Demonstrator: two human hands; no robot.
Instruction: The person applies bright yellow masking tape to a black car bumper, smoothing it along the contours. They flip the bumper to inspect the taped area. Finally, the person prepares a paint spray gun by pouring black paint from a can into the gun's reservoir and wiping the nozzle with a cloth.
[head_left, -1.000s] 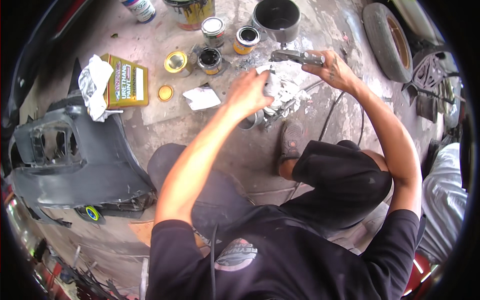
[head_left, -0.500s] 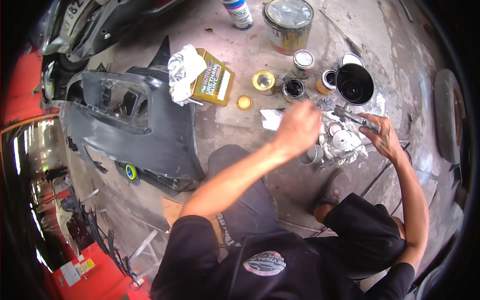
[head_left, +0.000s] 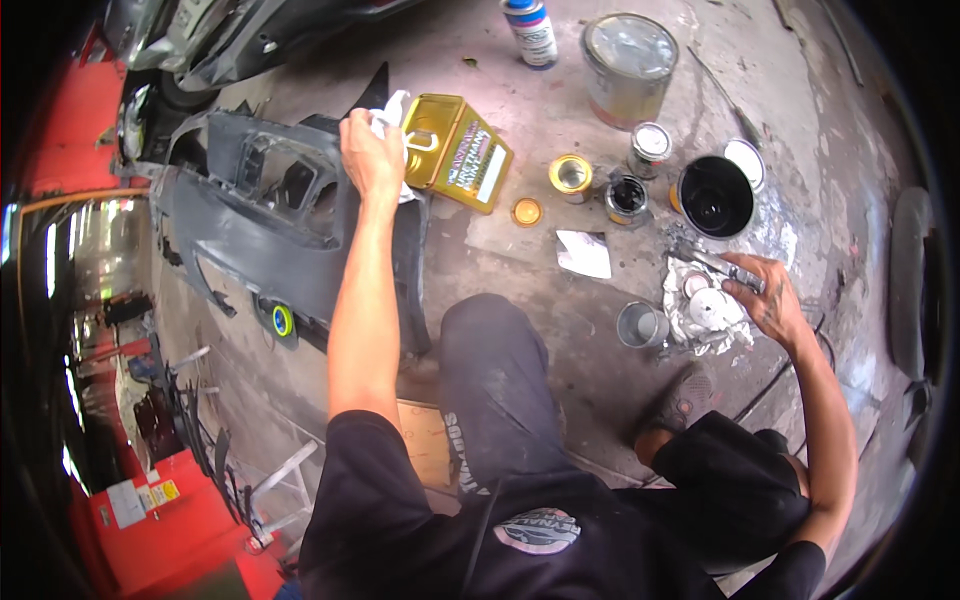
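Observation:
My left hand point(head_left: 372, 158) is closed on a white cloth point(head_left: 394, 106) beside a gold rectangular paint can point(head_left: 448, 140) with a white handle. Some of the cloth hangs below my fingers, and the rest is hidden under them. On the right, my right hand point(head_left: 768, 300) grips a stubby silver-grey metal tool point(head_left: 730, 268) with a paint-darkened end; its exact kind is unclear. Beneath the tool lies crumpled white material point(head_left: 685, 325) bearing a round white lid point(head_left: 714, 309). A grey cup point(head_left: 641, 325) stands to its left.
A black-coated pot point(head_left: 715, 197), an open tin of black paint point(head_left: 627, 196), a yellow-rimmed tin point(head_left: 571, 176) and a large lidded bucket point(head_left: 630, 70) stand ahead. A white sheet point(head_left: 583, 254) lies on the floor. Left is a dark grey car bumper point(head_left: 270, 240).
My left hand has swung left from above the tins to the white cloth by the gold can and closed on it. My right hand still holds the metal tool. The view has shifted.

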